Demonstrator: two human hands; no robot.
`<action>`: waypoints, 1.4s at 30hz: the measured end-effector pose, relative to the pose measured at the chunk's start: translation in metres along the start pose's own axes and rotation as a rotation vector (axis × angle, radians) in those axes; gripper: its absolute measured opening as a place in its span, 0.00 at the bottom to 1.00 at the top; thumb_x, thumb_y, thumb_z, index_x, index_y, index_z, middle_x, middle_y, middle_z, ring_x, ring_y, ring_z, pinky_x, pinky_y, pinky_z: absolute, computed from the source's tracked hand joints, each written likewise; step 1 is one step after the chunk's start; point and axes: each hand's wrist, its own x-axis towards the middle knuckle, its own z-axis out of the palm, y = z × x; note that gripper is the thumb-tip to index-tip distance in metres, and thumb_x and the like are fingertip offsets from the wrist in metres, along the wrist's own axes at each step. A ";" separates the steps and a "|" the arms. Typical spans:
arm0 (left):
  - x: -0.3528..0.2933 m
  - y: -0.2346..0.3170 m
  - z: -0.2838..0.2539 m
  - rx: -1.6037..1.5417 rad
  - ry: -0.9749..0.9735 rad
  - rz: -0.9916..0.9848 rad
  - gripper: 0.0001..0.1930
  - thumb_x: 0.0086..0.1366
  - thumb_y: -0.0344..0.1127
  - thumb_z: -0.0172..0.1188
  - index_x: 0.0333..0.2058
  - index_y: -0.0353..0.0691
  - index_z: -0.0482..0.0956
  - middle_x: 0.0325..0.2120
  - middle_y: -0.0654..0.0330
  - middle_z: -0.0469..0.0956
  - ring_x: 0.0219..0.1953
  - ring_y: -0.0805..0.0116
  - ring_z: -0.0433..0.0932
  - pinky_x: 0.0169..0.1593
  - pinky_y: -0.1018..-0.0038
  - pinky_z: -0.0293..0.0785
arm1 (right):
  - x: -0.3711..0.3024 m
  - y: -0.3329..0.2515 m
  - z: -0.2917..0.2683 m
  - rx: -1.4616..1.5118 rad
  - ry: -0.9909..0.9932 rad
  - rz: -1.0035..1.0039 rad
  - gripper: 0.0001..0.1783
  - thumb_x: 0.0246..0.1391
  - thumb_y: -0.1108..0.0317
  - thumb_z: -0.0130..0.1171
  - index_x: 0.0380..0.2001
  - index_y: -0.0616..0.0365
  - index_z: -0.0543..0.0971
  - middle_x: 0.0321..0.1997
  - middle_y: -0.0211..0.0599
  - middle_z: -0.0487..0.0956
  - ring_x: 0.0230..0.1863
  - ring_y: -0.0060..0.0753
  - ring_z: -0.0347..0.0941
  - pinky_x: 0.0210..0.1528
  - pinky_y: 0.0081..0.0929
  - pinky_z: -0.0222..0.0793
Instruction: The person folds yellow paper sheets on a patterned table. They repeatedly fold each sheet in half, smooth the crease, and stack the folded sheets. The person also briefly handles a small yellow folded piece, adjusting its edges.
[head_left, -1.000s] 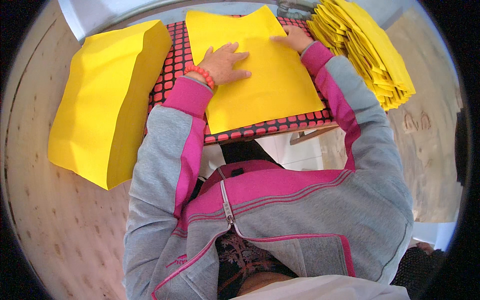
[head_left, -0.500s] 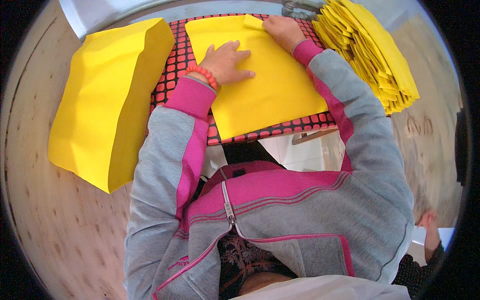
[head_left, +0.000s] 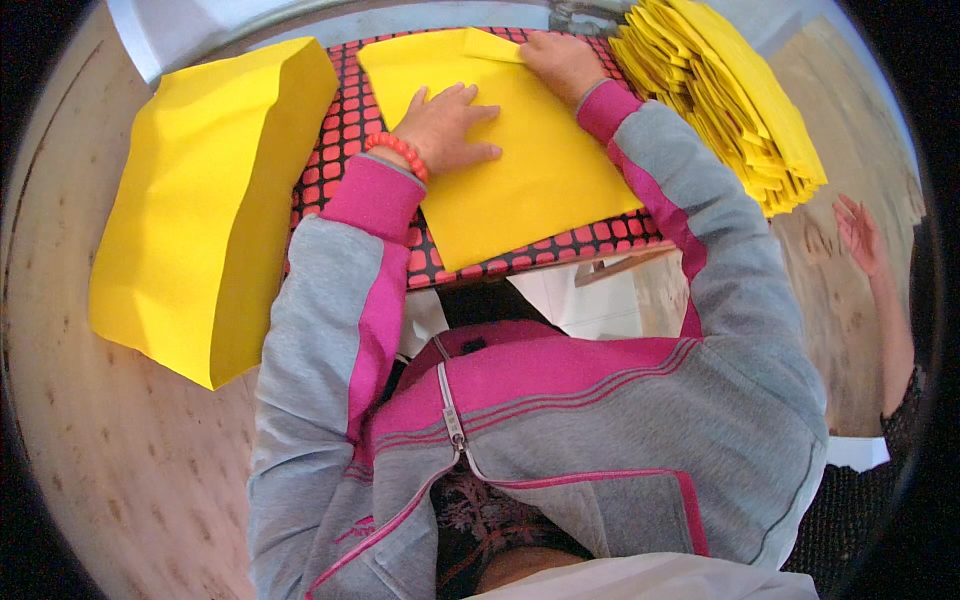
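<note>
1. One large yellow piece is resting at left.
2. Left hand: fingers are spreading apart, lying flat on the yellow sheet, which is covering the middle of the red-patterned cloth.
3. Right hand: fingers are closing together on the sheet's far edge, newly turned over; the flat sheet is becoming folded.
4. Yellow stack is lying far right.
5. Another person's hand is newly appearing, right.
</note>
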 end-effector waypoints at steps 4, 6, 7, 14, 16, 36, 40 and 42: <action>-0.001 0.002 -0.001 -0.039 -0.043 -0.027 0.35 0.63 0.61 0.62 0.65 0.52 0.74 0.69 0.43 0.63 0.71 0.46 0.63 0.71 0.45 0.55 | -0.002 -0.003 -0.024 0.284 -0.213 0.426 0.15 0.66 0.55 0.55 0.34 0.54 0.81 0.30 0.36 0.82 0.28 0.36 0.78 0.30 0.36 0.74; -0.001 0.000 0.000 -0.046 -0.051 0.005 0.35 0.64 0.61 0.62 0.65 0.48 0.74 0.68 0.41 0.64 0.70 0.46 0.64 0.72 0.54 0.58 | -0.019 0.002 -0.034 0.678 -0.377 0.834 0.19 0.68 0.51 0.55 0.32 0.54 0.81 0.23 0.29 0.80 0.21 0.26 0.74 0.23 0.28 0.70; 0.000 -0.001 0.000 -0.046 -0.055 0.011 0.36 0.64 0.61 0.62 0.65 0.47 0.74 0.68 0.41 0.64 0.70 0.46 0.64 0.72 0.57 0.58 | -0.030 0.010 -0.043 0.950 -0.441 1.027 0.21 0.69 0.49 0.54 0.30 0.53 0.81 0.21 0.26 0.78 0.18 0.22 0.72 0.21 0.24 0.67; 0.001 -0.003 0.002 -0.006 -0.064 0.013 0.38 0.64 0.66 0.59 0.64 0.47 0.74 0.68 0.42 0.65 0.71 0.47 0.63 0.72 0.56 0.57 | -0.086 0.023 -0.065 1.657 -0.518 1.312 0.18 0.71 0.52 0.53 0.30 0.51 0.79 0.16 0.18 0.71 0.13 0.14 0.62 0.14 0.16 0.56; 0.002 -0.003 0.001 -0.005 -0.055 -0.003 0.38 0.64 0.67 0.58 0.64 0.49 0.74 0.68 0.45 0.65 0.71 0.48 0.63 0.73 0.52 0.55 | -0.080 0.023 -0.060 1.605 -0.606 1.286 0.18 0.71 0.53 0.54 0.29 0.51 0.79 0.15 0.18 0.69 0.15 0.16 0.66 0.16 0.19 0.63; -0.001 -0.018 0.015 -0.057 0.033 0.003 0.37 0.57 0.68 0.62 0.60 0.51 0.79 0.61 0.56 0.75 0.64 0.56 0.71 0.67 0.44 0.57 | -0.066 0.054 -0.057 1.552 -0.867 1.022 0.18 0.60 0.51 0.67 0.44 0.53 0.82 0.34 0.30 0.86 0.30 0.21 0.82 0.33 0.25 0.80; -0.002 -0.023 0.015 -0.069 0.068 0.024 0.36 0.57 0.68 0.62 0.58 0.50 0.80 0.57 0.57 0.77 0.62 0.57 0.73 0.66 0.45 0.58 | -0.048 0.017 -0.062 0.294 -0.532 0.299 0.11 0.56 0.59 0.66 0.39 0.52 0.82 0.31 0.39 0.84 0.31 0.36 0.84 0.33 0.34 0.81; -0.004 -0.022 0.013 -0.027 0.090 0.004 0.36 0.57 0.68 0.62 0.57 0.50 0.81 0.56 0.56 0.78 0.62 0.57 0.74 0.65 0.45 0.59 | -0.050 -0.009 -0.065 -0.106 -0.179 0.167 0.10 0.52 0.62 0.66 0.36 0.52 0.82 0.33 0.44 0.84 0.33 0.44 0.84 0.35 0.39 0.81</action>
